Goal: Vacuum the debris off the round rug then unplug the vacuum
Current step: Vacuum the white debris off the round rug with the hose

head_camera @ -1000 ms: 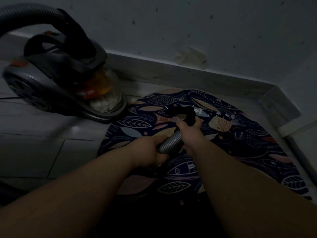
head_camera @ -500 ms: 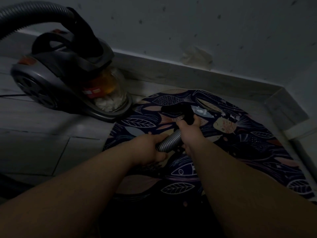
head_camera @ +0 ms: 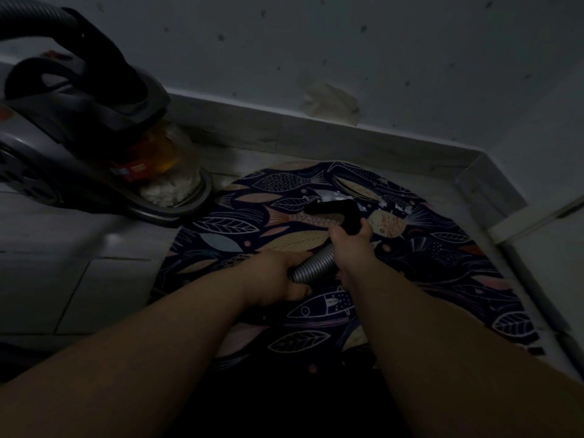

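Observation:
A round dark rug (head_camera: 442, 279) with a fish and leaf pattern lies on the floor in a dim corner. Pale debris bits (head_camera: 392, 205) are scattered on its far part. My left hand (head_camera: 278, 276) grips the ribbed grey hose (head_camera: 314, 267). My right hand (head_camera: 350, 245) holds the black end piece of the hose, whose nozzle (head_camera: 335, 211) points left just above the rug, close to the debris. The grey canister vacuum (head_camera: 79, 137) stands on the floor at the left, its clear dust bin (head_camera: 167, 181) touching the rug's edge.
A pale skirting board (head_camera: 316, 134) runs along the wall behind the rug and turns at the right corner (head_camera: 486, 181). Tiled floor (head_camera: 63, 273) spreads to the left. A patch of damaged plaster (head_camera: 331, 102) marks the wall. No plug or socket is in view.
The nozzle has moved a little farther along the rug toward the debris. The view has shifted right, so the vacuum sits closer to the left edge. Both hands keep their grip.

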A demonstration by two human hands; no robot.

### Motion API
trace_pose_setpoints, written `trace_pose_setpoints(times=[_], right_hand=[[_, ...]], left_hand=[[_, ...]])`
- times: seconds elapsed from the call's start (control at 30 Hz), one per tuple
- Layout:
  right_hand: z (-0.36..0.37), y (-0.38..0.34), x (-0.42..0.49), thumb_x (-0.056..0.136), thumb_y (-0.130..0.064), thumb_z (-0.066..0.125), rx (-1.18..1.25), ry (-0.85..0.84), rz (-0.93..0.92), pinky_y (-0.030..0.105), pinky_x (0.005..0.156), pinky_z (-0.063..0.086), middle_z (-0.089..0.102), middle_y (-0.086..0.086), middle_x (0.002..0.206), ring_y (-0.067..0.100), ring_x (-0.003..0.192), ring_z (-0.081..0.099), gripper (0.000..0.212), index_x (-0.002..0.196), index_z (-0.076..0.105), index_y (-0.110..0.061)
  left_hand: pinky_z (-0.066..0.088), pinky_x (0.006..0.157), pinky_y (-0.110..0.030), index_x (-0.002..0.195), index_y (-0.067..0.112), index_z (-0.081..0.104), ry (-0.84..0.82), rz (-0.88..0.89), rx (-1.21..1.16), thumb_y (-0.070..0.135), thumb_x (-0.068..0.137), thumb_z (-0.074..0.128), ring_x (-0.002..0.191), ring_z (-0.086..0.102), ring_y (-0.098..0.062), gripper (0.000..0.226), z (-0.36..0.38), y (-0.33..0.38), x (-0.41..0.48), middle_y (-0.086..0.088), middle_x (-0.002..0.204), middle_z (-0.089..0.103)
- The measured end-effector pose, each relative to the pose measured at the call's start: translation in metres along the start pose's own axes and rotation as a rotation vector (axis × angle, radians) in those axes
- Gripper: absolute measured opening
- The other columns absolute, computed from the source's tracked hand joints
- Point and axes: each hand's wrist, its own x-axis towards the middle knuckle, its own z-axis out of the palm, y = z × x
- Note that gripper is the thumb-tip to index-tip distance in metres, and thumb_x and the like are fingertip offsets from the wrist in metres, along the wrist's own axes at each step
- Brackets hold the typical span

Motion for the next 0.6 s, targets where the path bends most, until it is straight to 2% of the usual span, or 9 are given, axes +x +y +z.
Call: trace_pose_setpoints(times=[0.07,0.17,0.27,0.33,0.43,0.6], right_hand=[[-0.011,0.002,0.003,0.099,-0.029,0.05,0.003,0.023,0.002,0.052,0.085,0.054,0.042,0.017,0.141,0.034,0.094,0.054,0.074,0.154,0.003,-0.04],[-0.026,0.007,0.01,0.099,-0.026,0.051,-0.007,0.056,-0.02,0.057,0.09,0.051,0.037,0.009,0.135,0.03,0.083,0.049,0.073,0.155,0.004,-0.036],[-0.033,0.013,0.018,0.096,-0.024,0.053,-0.023,0.105,-0.062,0.056,0.096,0.048,0.039,0.004,0.129,0.038,0.099,0.054,0.075,0.154,0.007,-0.034],[-0.033,0.012,0.019,0.094,-0.025,0.053,0.01,0.098,-0.026,0.059,0.091,0.051,0.044,0.01,0.126,0.04,0.1,0.056,0.078,0.153,0.004,-0.04],[-0.033,0.008,0.023,0.093,-0.028,0.053,0.023,0.083,-0.013,0.062,0.086,0.052,0.045,0.017,0.133,0.04,0.096,0.057,0.079,0.151,0.002,-0.044],[-0.034,0.007,0.033,0.094,-0.029,0.054,0.043,0.06,-0.012,0.062,0.084,0.053,0.036,0.016,0.147,0.04,0.1,0.056,0.079,0.152,0.002,-0.045]], left_hand=[[0.047,0.095,-0.025,0.144,0.042,0.029,-0.014,0.003,-0.004,0.042,0.082,0.065,0.108,0.057,-0.011,0.072,0.006,0.008,0.006,0.006,0.13,0.055],[0.044,0.088,-0.019,0.145,0.04,0.028,-0.031,0.023,0.012,0.04,0.085,0.064,0.102,0.054,-0.008,0.07,0.014,0.02,0.014,0.006,0.129,0.055],[0.043,0.087,-0.018,0.147,0.038,0.026,-0.037,0.025,0.016,0.039,0.086,0.063,0.103,0.054,-0.009,0.071,0.02,0.026,0.02,0.005,0.13,0.055],[0.046,0.087,-0.02,0.145,0.04,0.027,-0.032,0.018,-0.001,0.038,0.085,0.064,0.102,0.057,-0.01,0.071,0.023,0.028,0.025,0.005,0.126,0.057],[0.049,0.083,-0.023,0.143,0.044,0.029,-0.013,0.008,-0.022,0.039,0.084,0.065,0.095,0.06,-0.01,0.07,0.026,0.028,0.033,0.007,0.115,0.061],[0.042,0.081,-0.019,0.146,0.041,0.025,-0.006,-0.004,-0.014,0.042,0.084,0.064,0.098,0.054,-0.008,0.073,0.027,0.025,0.042,0.005,0.127,0.057]])
